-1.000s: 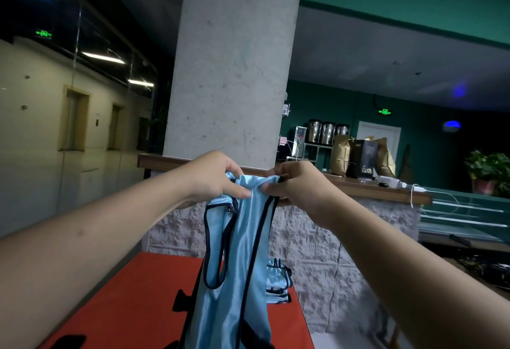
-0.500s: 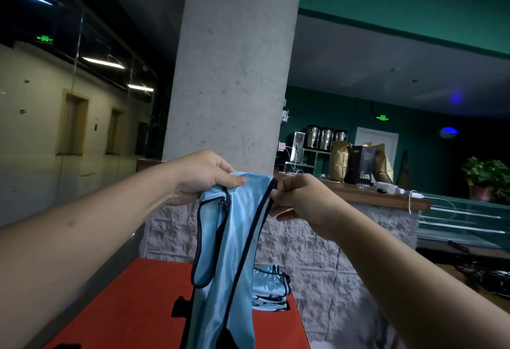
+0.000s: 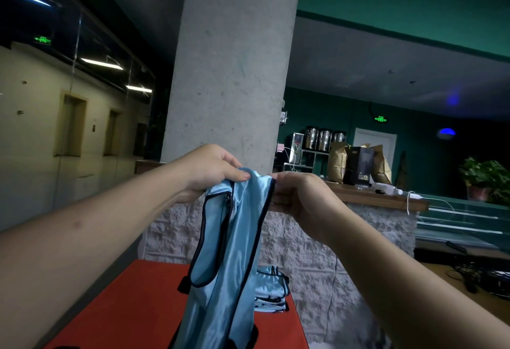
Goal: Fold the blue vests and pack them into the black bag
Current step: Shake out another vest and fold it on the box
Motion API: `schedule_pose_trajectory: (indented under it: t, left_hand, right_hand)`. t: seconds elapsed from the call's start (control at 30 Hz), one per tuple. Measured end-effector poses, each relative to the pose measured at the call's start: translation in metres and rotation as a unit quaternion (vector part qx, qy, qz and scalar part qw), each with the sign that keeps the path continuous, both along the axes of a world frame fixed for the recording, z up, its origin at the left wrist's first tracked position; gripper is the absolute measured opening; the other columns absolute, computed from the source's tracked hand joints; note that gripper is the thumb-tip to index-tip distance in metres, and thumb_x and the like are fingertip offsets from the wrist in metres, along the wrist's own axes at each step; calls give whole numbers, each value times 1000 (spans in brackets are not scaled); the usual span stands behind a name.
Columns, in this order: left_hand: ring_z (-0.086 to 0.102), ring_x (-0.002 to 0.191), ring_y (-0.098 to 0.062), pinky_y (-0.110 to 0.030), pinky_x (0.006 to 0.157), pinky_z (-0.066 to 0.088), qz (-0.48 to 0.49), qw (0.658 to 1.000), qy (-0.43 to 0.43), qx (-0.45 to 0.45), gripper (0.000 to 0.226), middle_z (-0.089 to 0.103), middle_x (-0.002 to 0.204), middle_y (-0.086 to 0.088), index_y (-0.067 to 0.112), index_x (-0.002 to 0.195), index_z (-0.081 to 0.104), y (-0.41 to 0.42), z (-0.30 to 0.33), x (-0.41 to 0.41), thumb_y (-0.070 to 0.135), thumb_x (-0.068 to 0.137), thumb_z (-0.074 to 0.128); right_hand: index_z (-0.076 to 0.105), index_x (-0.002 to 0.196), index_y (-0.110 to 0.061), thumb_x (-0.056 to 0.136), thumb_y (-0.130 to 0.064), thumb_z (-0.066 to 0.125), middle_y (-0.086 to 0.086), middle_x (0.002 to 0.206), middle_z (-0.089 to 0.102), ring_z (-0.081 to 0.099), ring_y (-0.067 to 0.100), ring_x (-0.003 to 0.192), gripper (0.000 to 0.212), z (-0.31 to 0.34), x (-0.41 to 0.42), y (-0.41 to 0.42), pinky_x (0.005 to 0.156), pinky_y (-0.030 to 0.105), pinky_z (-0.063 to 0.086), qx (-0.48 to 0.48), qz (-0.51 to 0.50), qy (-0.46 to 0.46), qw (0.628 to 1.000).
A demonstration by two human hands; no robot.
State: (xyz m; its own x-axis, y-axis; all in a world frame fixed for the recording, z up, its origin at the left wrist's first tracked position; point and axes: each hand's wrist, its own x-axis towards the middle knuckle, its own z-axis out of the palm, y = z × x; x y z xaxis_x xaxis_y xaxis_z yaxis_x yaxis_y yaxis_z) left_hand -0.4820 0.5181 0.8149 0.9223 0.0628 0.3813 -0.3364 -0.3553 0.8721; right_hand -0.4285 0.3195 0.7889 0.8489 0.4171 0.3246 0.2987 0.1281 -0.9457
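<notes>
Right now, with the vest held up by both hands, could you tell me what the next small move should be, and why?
Probably lower the blue vest onto the red table to fold it: the left hand and right hand pinch its top, it hangs unfolded, and the folded vests lie beyond.

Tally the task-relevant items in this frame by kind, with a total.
Blue vest held up by both hands: 1
Stack of folded blue vests on the red table: 1
Hands gripping the vest: 2, left hand, right hand
Total: 4
</notes>
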Motion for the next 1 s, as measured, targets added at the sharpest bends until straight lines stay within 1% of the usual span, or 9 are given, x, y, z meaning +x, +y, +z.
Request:
schedule_pose_trajectory:
  t: [0.13, 0.23, 0.33, 0.4, 0.5, 0.63, 0.73, 0.8, 1.0]
  left_hand:
    - [69, 69, -22, -31, 69, 58, 4, 999, -31, -6, 22, 72, 78, -15, -12, 99, 69, -3, 2, 2, 3, 85, 77]
    - [71, 67, -22, -30, 63, 59, 0, 999, -38, -18, 20, 73, 78, -16, -10, 98, 70, -2, 3, 1, 3, 85, 77]
    - [72, 69, -23, -30, 62, 60, -13, 999, -30, -31, 20, 75, 80, -18, -8, 98, 70, 0, 2, 0, 5, 85, 78]
    - [72, 74, -24, -31, 68, 61, -21, 998, -22, -51, 21, 75, 85, -18, -6, 100, 71, 8, -1, 2, 9, 86, 77]
    - [69, 101, -33, -42, 92, 57, -8, 995, -32, -95, 21, 72, 107, -22, -5, 110, 71, 34, -8, 8, 6, 94, 62]
    - [56, 105, -35, -42, 93, 52, 50, 989, -48, -130, 48, 56, 120, -27, -7, 121, 64, 79, -14, 14, -14, 84, 34]
    - [64, 103, -33, -46, 97, 54, 103, 994, -41, -23, 49, 65, 116, -27, 5, 115, 70, 113, -22, 25, -23, 82, 47]
    - [68, 102, -29, -43, 97, 56, 121, 992, -34, 30, 49, 70, 111, -23, 8, 112, 72, 124, -30, 34, -25, 79, 57]
    - [67, 86, -28, -50, 90, 60, 181, 978, -80, 65, 20, 72, 100, -27, -2, 97, 74, 137, -55, 62, -13, 80, 74]
  right_hand:
    - [69, 110, 6, 95, -19, 66, 16, 94, 72, 68, 29, 87, 29, 6, -6, 1, 77, 33, 56, -13, 40, -23, 999]
    - [70, 112, 6, 90, -6, 73, 22, 110, 74, 72, 28, 90, 26, 8, -9, 7, 79, 35, 59, -37, 13, -57, 998]
    - [74, 97, 6, 87, -1, 75, 24, 94, 75, 73, 32, 80, 13, 11, -10, 11, 77, 42, 63, -73, -69, -101, 990]
    - [79, 85, -3, 85, -4, 78, 17, 76, 75, 67, 22, 61, 1, 16, -7, 6, 61, 37, 60, -176, -183, -211, 944]
    - [79, 74, -18, 84, -10, 78, 2, 60, 69, 49, 8, 45, 13, 23, 5, -7, 46, 25, 45, -281, -277, -314, 863]
    - [78, 77, -19, 88, -10, 74, 3, 65, 69, 53, 15, 54, 15, 32, 26, -35, 52, 28, 47, -289, -320, -294, 853]
    - [78, 86, -12, 91, -7, 72, 8, 74, 70, 55, 15, 57, 8, 35, 43, -48, 43, 18, 44, -264, -321, -253, 874]
    - [76, 87, -11, 91, -9, 72, 9, 75, 68, 55, 17, 57, 7, 30, 54, -49, 48, 24, 46, -257, -318, -237, 881]
    - [73, 83, -15, 89, -12, 75, 5, 69, 62, 49, 18, 56, 7, 8, 78, -36, 47, 26, 38, -275, -317, -212, 883]
